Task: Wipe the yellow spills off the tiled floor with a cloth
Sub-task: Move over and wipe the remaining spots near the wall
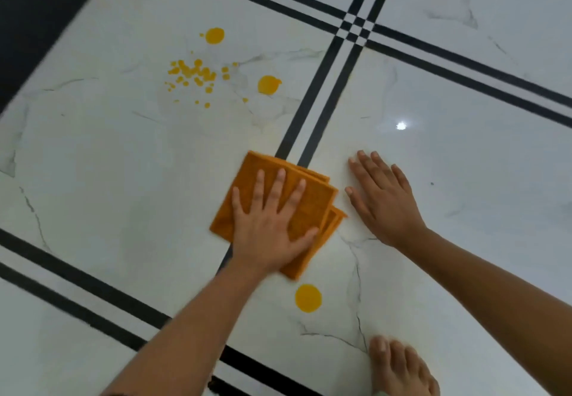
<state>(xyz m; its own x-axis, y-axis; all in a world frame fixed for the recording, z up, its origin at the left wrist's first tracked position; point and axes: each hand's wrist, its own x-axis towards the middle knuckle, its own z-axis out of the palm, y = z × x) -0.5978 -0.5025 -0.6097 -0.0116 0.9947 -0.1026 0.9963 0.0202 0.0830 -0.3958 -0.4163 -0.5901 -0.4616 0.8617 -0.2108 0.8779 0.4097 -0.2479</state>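
Item: folded orange terry cloth [305,207], square, several layers showing at its right edge. It is lying flat on the glossy white marble-look tiled floor [102,160], covering part of the double black inlay stripes [318,95] that are running away from the viewer.

Left hand [269,228]: pressing palm-down on the cloth, fingers spread apart and flat, gripping nothing.

Right hand [383,200]: resting palm-down on the bare tile just beside the cloth's right edge, fingers extended and close together, holding nothing.

Yellow spills: one round yellow drop [308,298] is sitting near the cloth's lower corner, apart from it. A cluster of small yellow splashes [193,75] is lying well beyond the cloth, flanked by a larger yellow blot [214,35] above and another yellow blot [269,85] to its right.

Bare foot [399,367]: standing on the tile at the lower right.
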